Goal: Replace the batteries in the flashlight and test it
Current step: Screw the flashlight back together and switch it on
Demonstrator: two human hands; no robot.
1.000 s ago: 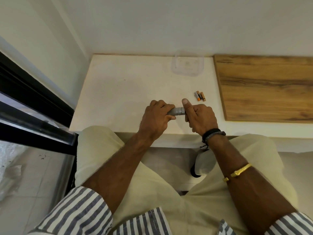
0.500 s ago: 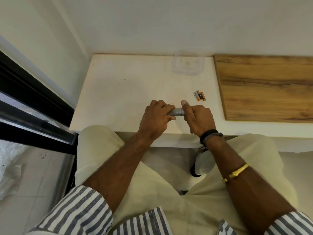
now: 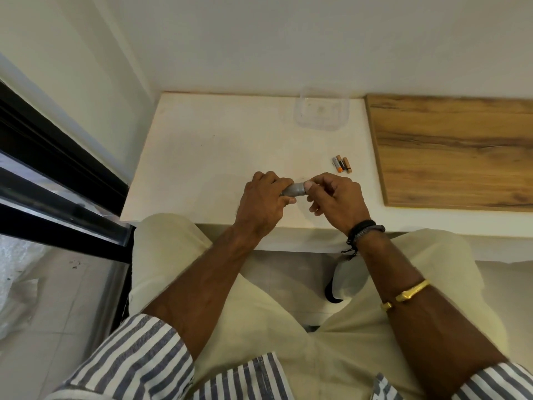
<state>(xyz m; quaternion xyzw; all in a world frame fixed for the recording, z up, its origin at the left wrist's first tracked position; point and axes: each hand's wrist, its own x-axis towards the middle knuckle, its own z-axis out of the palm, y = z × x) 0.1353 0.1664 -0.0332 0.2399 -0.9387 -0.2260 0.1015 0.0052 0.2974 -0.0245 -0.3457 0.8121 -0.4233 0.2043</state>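
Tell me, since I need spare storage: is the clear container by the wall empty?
Empty, it seems: the clear container shows only the white table through it.

Grey flashlight (image 3: 294, 190) horizontal; batteries (image 3: 342, 164) beyond.

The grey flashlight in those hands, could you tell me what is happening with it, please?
A seated person holds a small grey metal flashlight over the white tabletop. The left hand grips its body, while the right hand pinches its end with thumb and fingertips, apparently twisting the cap. Three small orange-and-black batteries lie side by side on the table just beyond the right hand. A clear plastic container sits near the wall. Whether the flashlight is open cannot be seen.
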